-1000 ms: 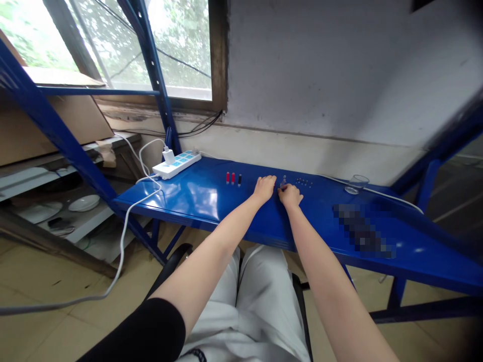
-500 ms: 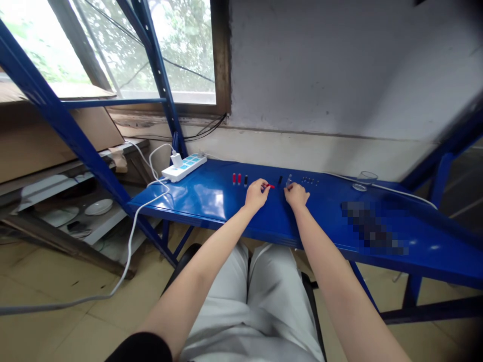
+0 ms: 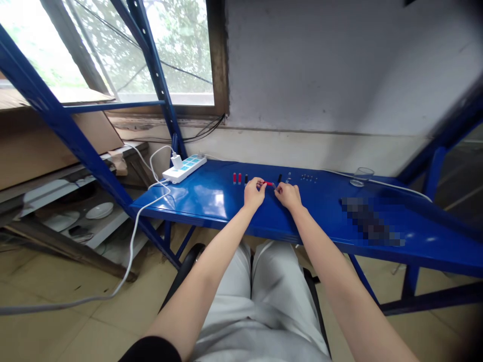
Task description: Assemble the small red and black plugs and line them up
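Note:
My left hand (image 3: 254, 193) pinches a small red tube (image 3: 268, 183), which points to the right above the blue table. The fingers of my right hand (image 3: 289, 195) are closed on a small clear piece (image 3: 275, 187) at the tube's right end. Whether the two parts touch is too small to tell. To the left of my left hand stand two red tubes (image 3: 237, 178) and a black tube (image 3: 246, 179), all with pale ends. Behind my right hand are another black tube (image 3: 279, 178) and some small clear pieces (image 3: 289, 176).
Several tiny parts (image 3: 308, 178) lie in rows on the blue table (image 3: 196, 198). A clear glass (image 3: 362, 176) is near the wall, beside a white cable (image 3: 400, 187). A white power strip (image 3: 184, 168) rests at the left end. A blurred dark object (image 3: 372, 221) lies at the right.
My right hand has moved left, carrying the small clear piece from the row of clear pieces to the end of the red tube. My left hand has stayed nearly still.

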Demonstrator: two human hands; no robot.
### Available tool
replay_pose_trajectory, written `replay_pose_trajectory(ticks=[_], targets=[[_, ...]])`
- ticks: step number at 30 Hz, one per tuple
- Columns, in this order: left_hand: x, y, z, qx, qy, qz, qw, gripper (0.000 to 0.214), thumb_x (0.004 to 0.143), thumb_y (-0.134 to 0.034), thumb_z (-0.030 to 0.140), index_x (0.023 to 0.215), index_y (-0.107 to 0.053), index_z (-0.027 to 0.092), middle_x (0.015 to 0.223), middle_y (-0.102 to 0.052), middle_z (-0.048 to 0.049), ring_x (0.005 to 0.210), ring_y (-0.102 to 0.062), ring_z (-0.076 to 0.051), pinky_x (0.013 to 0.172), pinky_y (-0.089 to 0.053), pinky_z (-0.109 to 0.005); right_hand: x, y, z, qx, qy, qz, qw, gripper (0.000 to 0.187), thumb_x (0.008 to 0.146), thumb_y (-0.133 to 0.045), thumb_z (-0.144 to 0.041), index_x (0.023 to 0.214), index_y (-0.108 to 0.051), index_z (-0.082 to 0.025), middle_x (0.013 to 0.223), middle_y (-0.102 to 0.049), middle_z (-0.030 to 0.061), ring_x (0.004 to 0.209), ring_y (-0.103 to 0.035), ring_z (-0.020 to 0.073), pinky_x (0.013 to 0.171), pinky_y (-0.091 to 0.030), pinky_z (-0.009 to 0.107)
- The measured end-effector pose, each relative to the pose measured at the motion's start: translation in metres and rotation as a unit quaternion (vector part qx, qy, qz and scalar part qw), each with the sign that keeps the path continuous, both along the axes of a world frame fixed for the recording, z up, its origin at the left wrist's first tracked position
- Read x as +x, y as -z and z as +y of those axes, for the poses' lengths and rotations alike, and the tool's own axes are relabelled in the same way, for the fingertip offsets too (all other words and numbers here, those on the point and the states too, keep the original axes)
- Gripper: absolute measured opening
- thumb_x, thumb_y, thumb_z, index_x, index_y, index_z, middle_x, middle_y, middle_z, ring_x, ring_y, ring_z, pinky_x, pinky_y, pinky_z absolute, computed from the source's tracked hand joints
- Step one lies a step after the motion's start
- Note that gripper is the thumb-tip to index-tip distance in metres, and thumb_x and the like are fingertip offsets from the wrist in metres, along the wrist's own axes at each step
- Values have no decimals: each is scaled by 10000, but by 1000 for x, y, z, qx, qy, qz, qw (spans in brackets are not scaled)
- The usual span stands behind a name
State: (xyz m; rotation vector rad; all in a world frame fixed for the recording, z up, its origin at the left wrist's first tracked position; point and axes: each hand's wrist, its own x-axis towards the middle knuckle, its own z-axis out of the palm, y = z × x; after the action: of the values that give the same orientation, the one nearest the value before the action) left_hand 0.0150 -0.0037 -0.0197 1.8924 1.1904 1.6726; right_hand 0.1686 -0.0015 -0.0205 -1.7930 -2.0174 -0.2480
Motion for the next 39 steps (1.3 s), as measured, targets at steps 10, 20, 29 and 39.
replay_pose_trajectory(ticks=[10, 20, 29, 39], targets=[[0, -1, -2, -7, 11, 21, 1000, 77, 798, -535, 226, 839, -575, 174, 820, -629, -44, 707, -557, -125, 719, -461, -272, -1, -3, -4, 9, -9, -20, 1000, 120, 800, -464, -225, 728, -544, -174, 701, -630, 42, 686, -538, 162, 654, -220, 288], [0, -2, -9, 33, 48, 178, 982, 299, 853, -448, 234, 1127, -566, 203, 966, -640, -49, 883, -553, -168, 830, -458, -303, -1, -5, -5, 20, 0, 8, 1000, 91, 782, -480, -238, 735, -535, -182, 705, -640, 49, 677, -552, 176, 637, -237, 287], [1, -3, -11, 27, 58, 206, 976, 311, 859, -423, 209, 1139, -558, 201, 946, -639, -48, 908, -544, -170, 846, -453, -308, 0, -3, -6, 30, -16, 57, 998, 118, 792, -484, -271, 752, -559, -189, 675, -631, 27, 640, -555, 166, 611, -262, 268], [2, 2, -1, -34, 64, 54, 996, 93, 780, -550, 214, 867, -569, 185, 801, -623, -27, 707, -567, -121, 709, -467, -268, -13, -8, -11, 33, -65, 62, 995, 131, 802, -483, -265, 768, -578, -181, 653, -603, 31, 649, -550, 165, 655, -288, 272]])
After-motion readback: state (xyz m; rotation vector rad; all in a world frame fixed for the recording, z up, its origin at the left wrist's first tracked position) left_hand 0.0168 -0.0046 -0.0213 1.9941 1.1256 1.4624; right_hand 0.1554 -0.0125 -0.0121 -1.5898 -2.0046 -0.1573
